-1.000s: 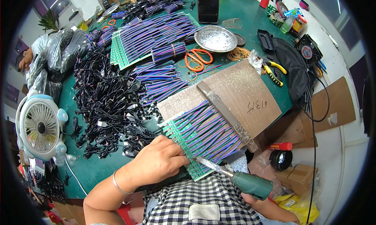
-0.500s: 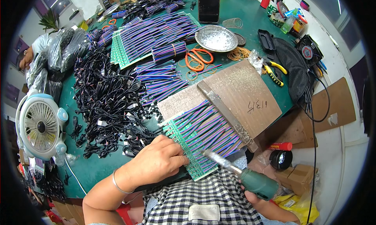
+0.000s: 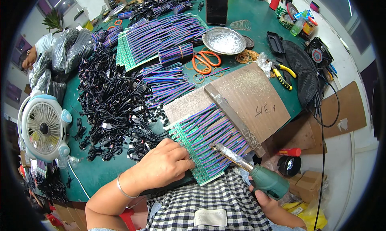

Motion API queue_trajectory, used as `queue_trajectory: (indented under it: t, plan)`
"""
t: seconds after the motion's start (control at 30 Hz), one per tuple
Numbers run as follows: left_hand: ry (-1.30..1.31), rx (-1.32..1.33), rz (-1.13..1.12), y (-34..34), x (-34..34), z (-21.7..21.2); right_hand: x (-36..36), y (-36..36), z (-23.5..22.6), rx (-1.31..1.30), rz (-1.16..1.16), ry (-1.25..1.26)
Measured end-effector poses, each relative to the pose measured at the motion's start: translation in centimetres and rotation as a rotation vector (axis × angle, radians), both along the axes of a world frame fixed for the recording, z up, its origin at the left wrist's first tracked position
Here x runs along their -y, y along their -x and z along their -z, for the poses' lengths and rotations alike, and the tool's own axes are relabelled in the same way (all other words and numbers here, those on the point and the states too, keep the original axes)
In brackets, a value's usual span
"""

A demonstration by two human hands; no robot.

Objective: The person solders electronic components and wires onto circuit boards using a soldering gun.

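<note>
My left hand (image 3: 163, 165) presses down on the near left corner of a green circuit-board panel (image 3: 201, 144) with rows of purple and blue ribbon wires laid across it. My right hand (image 3: 263, 196) grips the green handle of a soldering iron (image 3: 251, 168), whose metal tip rests on the wire ends near the panel's middle. A metal bar (image 3: 235, 118) lies across the far ends of the wires, on a brown wooden board (image 3: 249, 98).
Heaps of black cables (image 3: 110, 106) lie to the left, with a small white fan (image 3: 42, 128) beyond them. Further back are more wired panels (image 3: 161, 36), orange scissors (image 3: 206, 62), a metal dish (image 3: 223, 40), yellow-handled pliers (image 3: 281, 75), and a person (image 3: 30, 58) at far left.
The soldering iron tip has shifted a little to the right and further up the panel along the wire ends. My left hand stays pressed on the panel.
</note>
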State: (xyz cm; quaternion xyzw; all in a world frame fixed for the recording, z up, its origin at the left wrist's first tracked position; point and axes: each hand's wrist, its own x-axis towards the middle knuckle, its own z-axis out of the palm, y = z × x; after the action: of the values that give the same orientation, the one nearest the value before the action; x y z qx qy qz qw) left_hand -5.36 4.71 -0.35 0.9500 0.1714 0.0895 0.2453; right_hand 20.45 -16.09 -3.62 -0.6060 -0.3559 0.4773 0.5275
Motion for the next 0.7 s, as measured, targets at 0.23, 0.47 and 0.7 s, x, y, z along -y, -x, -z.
queue_trajectory:
  t: [0.23, 0.47, 0.7]
  plan:
    - [-0.028, -0.023, 0.011, -0.1, 0.0, -0.4, -0.5, 0.4, -0.5, -0.097, 0.036, -0.015]
    - [-0.028, -0.004, 0.008, 0.2, 0.0, -0.4, -0.4, -0.5, 0.5, 0.024, -0.066, -0.052]
    - [-0.003, 0.001, -0.006, 0.5, 0.2, -0.5, -0.4, 0.0, 0.1, -0.002, -0.019, -0.045]
